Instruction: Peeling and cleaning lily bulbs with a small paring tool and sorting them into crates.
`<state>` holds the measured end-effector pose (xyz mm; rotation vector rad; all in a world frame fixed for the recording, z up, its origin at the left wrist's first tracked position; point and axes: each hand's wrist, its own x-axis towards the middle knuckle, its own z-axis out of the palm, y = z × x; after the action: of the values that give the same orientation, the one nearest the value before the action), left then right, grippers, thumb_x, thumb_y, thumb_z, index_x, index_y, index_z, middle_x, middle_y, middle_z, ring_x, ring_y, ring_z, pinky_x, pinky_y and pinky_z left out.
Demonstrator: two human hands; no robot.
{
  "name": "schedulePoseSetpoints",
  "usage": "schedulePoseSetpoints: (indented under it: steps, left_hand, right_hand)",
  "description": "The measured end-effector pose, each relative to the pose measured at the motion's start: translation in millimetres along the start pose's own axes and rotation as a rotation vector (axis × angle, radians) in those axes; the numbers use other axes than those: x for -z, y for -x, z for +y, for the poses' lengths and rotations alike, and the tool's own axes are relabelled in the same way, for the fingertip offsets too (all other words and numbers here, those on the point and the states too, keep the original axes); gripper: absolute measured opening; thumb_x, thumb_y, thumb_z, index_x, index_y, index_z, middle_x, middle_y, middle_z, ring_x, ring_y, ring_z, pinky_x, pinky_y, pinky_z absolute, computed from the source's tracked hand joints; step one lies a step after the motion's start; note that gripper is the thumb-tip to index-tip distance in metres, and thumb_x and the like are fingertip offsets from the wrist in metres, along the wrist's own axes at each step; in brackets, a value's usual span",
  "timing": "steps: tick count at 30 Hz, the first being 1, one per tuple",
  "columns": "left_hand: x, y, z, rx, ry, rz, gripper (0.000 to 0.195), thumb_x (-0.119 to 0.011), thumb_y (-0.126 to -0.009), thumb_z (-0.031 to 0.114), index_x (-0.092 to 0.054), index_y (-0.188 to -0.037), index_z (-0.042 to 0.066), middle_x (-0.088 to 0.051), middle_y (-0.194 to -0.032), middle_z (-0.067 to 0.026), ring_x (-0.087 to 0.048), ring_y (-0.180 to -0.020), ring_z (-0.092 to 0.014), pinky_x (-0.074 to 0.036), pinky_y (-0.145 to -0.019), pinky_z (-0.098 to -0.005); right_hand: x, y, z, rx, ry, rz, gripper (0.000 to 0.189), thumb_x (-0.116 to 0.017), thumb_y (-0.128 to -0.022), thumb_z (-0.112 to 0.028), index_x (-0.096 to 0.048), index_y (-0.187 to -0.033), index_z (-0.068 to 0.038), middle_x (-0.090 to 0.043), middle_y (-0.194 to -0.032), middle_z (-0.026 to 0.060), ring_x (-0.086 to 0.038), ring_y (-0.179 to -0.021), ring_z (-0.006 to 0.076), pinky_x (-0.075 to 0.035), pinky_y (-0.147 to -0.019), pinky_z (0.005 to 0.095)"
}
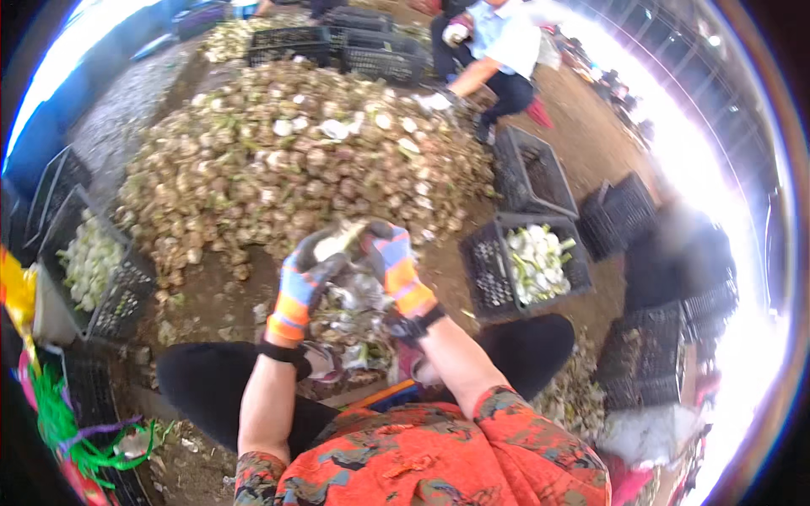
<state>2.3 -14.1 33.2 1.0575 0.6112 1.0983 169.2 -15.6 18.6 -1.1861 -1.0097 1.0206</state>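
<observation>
My left hand (300,288), in a striped orange and blue work glove with dark fingers, grips a pale garlic bulb (334,245). Against the bulb's greenish end, the curled fingers of my gloved right hand (395,262) pinch it, though blur hides the exact contact. Below both hands, loose garlic skins and trimmings (351,310) litter the ground between my shoes. A large heap of unpeeled garlic bulbs (297,164) spreads just beyond my hands.
On the right stands a black plastic crate (484,278) with cleaned white garlic (538,262); another garlic-filled crate (120,303) is at left. More crates (535,171) stand nearby. A gloved co-worker (497,60) crouches at the heap's far right. Green plastic strips (69,405) hang at lower left.
</observation>
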Motion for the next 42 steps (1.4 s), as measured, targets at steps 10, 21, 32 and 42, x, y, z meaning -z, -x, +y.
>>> schedulePoseSetpoints:
  steps: [10, 21, 32, 42]
  left_hand:
    - [-7, 2, -6, 0.008, -0.198, -0.248, 0.085, -0.072, -0.065, -0.004, -0.026, -0.137, 0.002, -0.048, -0.122, -0.0093, -0.05, -0.104, -0.014, -0.041, -0.089, -0.0276]
    - [0, 2, -12, -0.07, -0.234, -0.285, 0.087, -0.069, -0.067, -0.001, -0.021, -0.139, 0.001, -0.045, -0.126, -0.0093, -0.044, -0.114, -0.016, -0.034, -0.097, -0.0279]
    - [5, -11, -28, -0.01, 0.194, 0.388, 0.027, -0.062, -0.083, 0.007, -0.055, -0.109, 0.001, -0.061, -0.098, -0.0089, -0.06, -0.087, -0.017, -0.05, -0.078, -0.0294]
    - [33, -19, -48, 0.13, 0.648, 0.301, 0.028, -0.054, -0.088, 0.013, -0.052, -0.114, 0.005, -0.059, -0.109, -0.0111, -0.059, -0.097, -0.027, -0.049, -0.085, -0.0437]
  right_hand:
    - [45, 7, -15, -0.061, 0.554, -0.272, 0.048, -0.062, -0.072, -0.023, -0.055, -0.116, -0.003, -0.057, -0.112, 0.0193, -0.057, -0.099, 0.0313, -0.046, -0.083, 0.0347]
    - [6, 13, -66, 0.358, 1.254, -0.619, 0.029, -0.06, -0.071, -0.022, -0.059, -0.093, -0.002, -0.058, -0.094, 0.0184, -0.059, -0.086, 0.0322, -0.048, -0.075, 0.0385]
    - [-5, 21, -21, 0.33, 0.722, -0.212, 0.027, -0.062, -0.065, -0.013, -0.057, -0.089, -0.001, -0.058, -0.088, 0.0191, -0.055, -0.086, 0.0362, -0.046, -0.076, 0.0393]
    - [61, 0, 145, -0.381, 0.851, 0.006, 0.027, -0.062, -0.069, -0.019, -0.064, -0.092, -0.004, -0.064, -0.087, 0.0187, -0.061, -0.083, 0.033, -0.047, -0.072, 0.0375]
